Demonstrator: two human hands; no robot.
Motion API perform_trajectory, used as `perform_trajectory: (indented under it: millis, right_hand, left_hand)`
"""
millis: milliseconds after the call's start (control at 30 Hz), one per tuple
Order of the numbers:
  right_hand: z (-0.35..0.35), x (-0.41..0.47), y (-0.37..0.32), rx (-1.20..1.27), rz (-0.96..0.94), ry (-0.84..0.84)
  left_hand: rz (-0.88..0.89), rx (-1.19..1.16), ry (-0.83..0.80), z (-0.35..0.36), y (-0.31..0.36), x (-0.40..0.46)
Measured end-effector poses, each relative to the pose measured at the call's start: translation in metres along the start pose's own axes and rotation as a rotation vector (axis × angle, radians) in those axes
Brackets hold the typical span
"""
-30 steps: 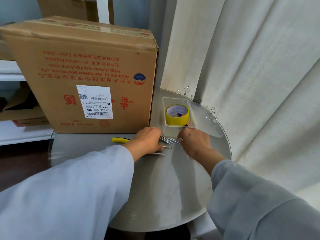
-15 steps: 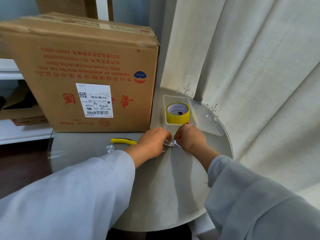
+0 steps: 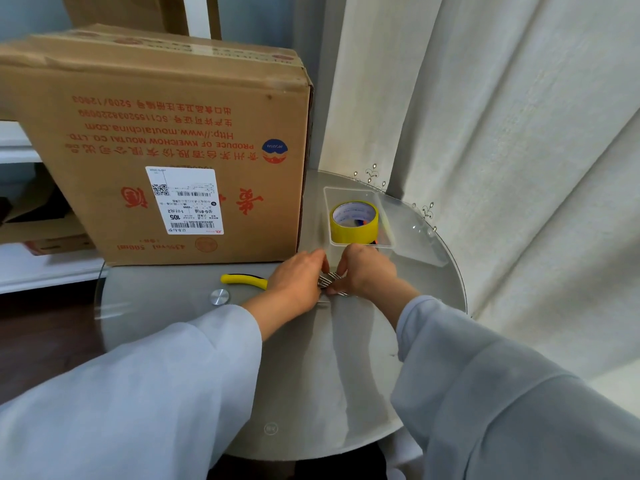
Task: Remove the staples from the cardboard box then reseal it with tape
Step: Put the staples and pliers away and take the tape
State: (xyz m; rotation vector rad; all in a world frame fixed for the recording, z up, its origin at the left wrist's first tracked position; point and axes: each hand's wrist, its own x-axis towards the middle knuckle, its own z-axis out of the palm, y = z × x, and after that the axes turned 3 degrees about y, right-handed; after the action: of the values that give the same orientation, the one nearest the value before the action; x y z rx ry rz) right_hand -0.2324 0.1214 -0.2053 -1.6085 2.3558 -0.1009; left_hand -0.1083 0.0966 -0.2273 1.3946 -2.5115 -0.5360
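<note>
The cardboard box (image 3: 166, 147) stands far left on the round glass worktop (image 3: 311, 375), print upside down, its near face up and away from both hands. From this view its top flaps look closed, though whether any staples remain in them cannot be told.

Next, just left of the left hand, the yellow-handled pliers (image 3: 244, 280) lie flat on the worktop, their long axis running left to right; the working end is hidden under the wrist.

The left hand (image 3: 298, 280) has its fingers curled, fingertips pinching the left side of a small bundle of metal staples (image 3: 329, 281). The bundle sits directly between the two grips, its long pieces lying roughly left to right and slightly toward the person.

The right hand (image 3: 365, 273) closes on the same bundle from the other side, fingers bent over it, thumb tucked under. Both grips touch the staples; the hands are almost knuckle to knuckle.

Just beyond the right grip, nearly touching its knuckles, is the clear plastic tray (image 3: 360, 194), holding the roll of yellow tape (image 3: 354, 221) upright on its edge-down ring. Judging by this, the loose staples are being gathered, and the tray lies straight ahead of the right hand, which is the nearer one for either dropping them in or lifting out the tape.
</note>
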Motion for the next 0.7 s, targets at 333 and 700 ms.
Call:
perform_trajectory:
  millis: [333, 700]
  right_hand:
    - [0.000, 0.010, -0.010, -0.080, -0.066, -0.082]
    - [-0.005, 0.022, -0.017, -0.039, -0.100, -0.256]
  left_hand:
    - [-0.026, -0.009, -0.065, -0.002, -0.004, 0.001]
    - [-0.014, -0.192, -0.170, -0.006, -0.011, -0.004]
